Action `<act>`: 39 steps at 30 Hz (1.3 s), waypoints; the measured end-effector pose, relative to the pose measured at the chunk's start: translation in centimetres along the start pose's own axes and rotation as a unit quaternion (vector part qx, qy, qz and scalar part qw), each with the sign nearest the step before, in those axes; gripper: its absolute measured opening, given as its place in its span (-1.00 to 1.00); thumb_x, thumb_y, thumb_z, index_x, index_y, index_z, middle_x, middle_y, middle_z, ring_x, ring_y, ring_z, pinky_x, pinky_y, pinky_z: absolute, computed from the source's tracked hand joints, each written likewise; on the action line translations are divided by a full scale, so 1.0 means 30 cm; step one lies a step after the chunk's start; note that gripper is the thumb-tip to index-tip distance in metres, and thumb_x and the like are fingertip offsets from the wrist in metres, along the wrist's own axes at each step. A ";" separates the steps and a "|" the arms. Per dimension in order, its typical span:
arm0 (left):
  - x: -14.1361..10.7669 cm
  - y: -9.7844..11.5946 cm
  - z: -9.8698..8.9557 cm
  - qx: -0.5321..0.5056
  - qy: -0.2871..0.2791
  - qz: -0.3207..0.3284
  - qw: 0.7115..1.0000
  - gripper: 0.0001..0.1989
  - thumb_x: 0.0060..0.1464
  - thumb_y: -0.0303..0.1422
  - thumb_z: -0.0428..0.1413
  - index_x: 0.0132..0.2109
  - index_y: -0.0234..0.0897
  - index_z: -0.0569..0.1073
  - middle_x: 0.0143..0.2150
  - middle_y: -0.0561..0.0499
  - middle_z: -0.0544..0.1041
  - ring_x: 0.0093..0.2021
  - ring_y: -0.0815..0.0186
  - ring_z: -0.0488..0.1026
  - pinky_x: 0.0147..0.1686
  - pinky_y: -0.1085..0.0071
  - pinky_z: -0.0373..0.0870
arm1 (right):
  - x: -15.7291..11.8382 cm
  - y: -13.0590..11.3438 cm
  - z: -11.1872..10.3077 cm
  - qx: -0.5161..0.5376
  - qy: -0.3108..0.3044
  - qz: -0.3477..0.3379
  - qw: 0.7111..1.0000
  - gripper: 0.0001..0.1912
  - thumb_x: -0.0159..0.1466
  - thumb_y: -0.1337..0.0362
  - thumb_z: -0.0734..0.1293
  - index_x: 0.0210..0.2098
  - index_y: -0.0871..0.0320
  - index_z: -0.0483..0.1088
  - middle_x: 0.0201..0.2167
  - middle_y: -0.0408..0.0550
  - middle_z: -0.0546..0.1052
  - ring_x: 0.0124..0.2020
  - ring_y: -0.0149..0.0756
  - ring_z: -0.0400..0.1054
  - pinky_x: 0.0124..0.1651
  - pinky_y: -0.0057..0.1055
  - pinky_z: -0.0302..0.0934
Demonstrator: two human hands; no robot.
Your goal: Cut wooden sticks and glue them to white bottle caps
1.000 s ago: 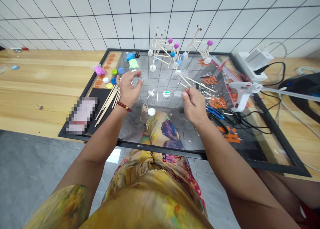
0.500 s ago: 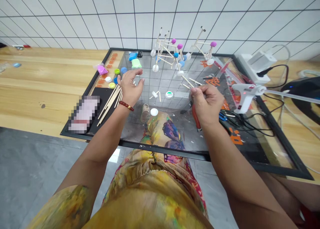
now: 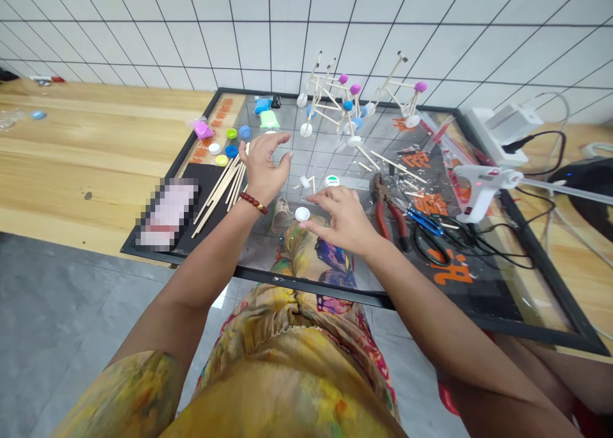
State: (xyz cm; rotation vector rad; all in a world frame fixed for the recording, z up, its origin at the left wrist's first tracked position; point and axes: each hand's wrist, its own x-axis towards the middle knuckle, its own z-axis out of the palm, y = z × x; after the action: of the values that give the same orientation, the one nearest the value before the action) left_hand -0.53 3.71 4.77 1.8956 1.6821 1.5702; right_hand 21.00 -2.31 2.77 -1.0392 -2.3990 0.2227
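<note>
Right hand (image 3: 345, 222) spread, white cap (image 3: 302, 214) at its fingertips; probably light, stiff, slick, best pinched by rim. Left hand (image 3: 264, 166) spread too.

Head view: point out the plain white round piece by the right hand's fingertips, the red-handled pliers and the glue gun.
Plain white round piece (image 3: 302, 214), head view: its middle.
Red-handled pliers (image 3: 382, 195), head view: the metal head.
Glue gun (image 3: 481, 181), head view: its white body.

white tiled wall (image 3: 165, 32) behind wooden tabletop (image 3: 105, 144), white power strip (image 3: 484, 135) at right, grey floor (image 3: 76, 304) below
</note>
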 end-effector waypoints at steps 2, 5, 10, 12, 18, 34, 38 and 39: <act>-0.003 0.001 0.002 -0.017 -0.002 0.022 1.000 -0.71 0.02 -0.46 0.32 -0.09 -0.07 0.61 0.01 0.01 0.65 0.19 0.07 0.48 0.47 -0.03 -0.04 | 0.009 -0.010 0.006 0.000 -0.021 0.005 1.000 -0.60 0.30 0.00 0.41 0.00 0.11 0.57 -0.15 0.09 0.57 -0.06 0.03 0.40 -0.07 -0.12 0.16; -0.019 0.018 0.014 -0.095 -0.014 0.046 0.994 -0.75 0.06 -0.36 0.32 -0.07 -0.13 0.62 0.01 -0.03 0.66 0.15 0.11 0.51 0.36 0.06 0.21 | 0.016 -0.004 -0.012 0.045 0.044 0.008 0.998 -0.73 0.31 0.10 0.38 -0.10 0.11 0.56 -0.26 0.01 0.57 -0.14 -0.07 0.41 -0.06 -0.14 0.18; -0.083 0.099 0.049 -0.356 -0.124 -0.067 0.924 -0.65 0.09 -0.14 0.34 -0.02 -0.18 0.62 -0.04 -0.07 0.67 0.02 0.20 0.60 0.09 0.21 0.49 | 0.013 0.035 -0.081 0.152 0.259 0.053 0.952 -0.74 0.29 0.15 0.42 -0.06 0.07 0.47 -0.25 -0.08 0.58 -0.24 -0.21 0.43 -0.06 -0.19 0.29; -0.108 0.133 0.053 -0.423 -0.191 -0.104 0.880 -0.61 0.06 -0.10 0.37 -0.01 -0.16 0.63 -0.05 -0.07 0.68 0.01 0.19 0.61 0.06 0.20 0.52 | 0.011 0.048 -0.098 0.153 0.272 0.042 0.949 -0.74 0.27 0.18 0.43 -0.05 0.05 0.46 -0.22 -0.09 0.58 -0.23 -0.21 0.44 -0.05 -0.18 0.32; -0.139 0.176 0.050 -0.474 -0.218 -0.154 0.839 -0.59 -0.15 -0.21 0.50 -0.12 -0.17 0.67 -0.14 -0.01 0.69 -0.09 0.25 0.61 -0.01 0.26 0.55 | 0.016 0.050 -0.088 0.140 0.267 -0.007 0.954 -0.74 0.29 0.17 0.40 -0.02 0.01 0.49 -0.07 0.01 0.56 -0.06 -0.13 0.46 0.01 -0.10 0.40; 0.089 0.164 -0.089 -0.447 0.114 -0.085 0.883 -0.73 0.26 -0.05 0.20 -0.09 -0.11 0.51 -0.08 0.05 0.60 0.08 0.27 0.52 0.17 0.12 0.48 | -0.291 0.166 -0.473 -0.034 0.170 0.488 0.856 -0.72 0.07 0.16 0.55 -0.65 0.00 0.43 -0.72 -0.12 0.38 -0.56 -0.16 0.31 -0.33 -0.17 0.17; -0.024 0.254 0.174 -0.472 -0.088 -0.226 0.848 -0.72 0.17 -0.31 0.30 0.00 -0.27 0.50 -0.07 -0.05 0.58 0.08 0.22 0.56 0.12 0.08 0.49 | -0.328 0.285 -0.553 -0.086 0.144 0.601 0.781 -0.59 0.02 0.22 0.60 -0.72 -0.03 0.31 -0.71 -0.12 0.35 -0.59 -0.20 0.15 -0.33 -0.14 0.05; -0.037 0.273 0.218 -0.488 -0.100 -0.259 0.827 -0.74 0.14 -0.41 0.31 -0.04 -0.30 0.50 -0.09 -0.05 0.57 0.07 0.22 0.57 0.14 0.09 0.48 | -0.315 0.304 -0.559 -0.075 0.152 0.605 0.778 -0.57 0.00 0.26 0.61 -0.72 -0.03 0.29 -0.69 -0.13 0.36 -0.59 -0.23 0.14 -0.31 -0.13 0.05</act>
State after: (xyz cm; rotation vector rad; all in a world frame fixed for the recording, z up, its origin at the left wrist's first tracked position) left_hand 9.76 3.11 6.93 0.9209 0.8583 1.4679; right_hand 40.87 -3.63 10.32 -2.3466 -1.1501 0.2573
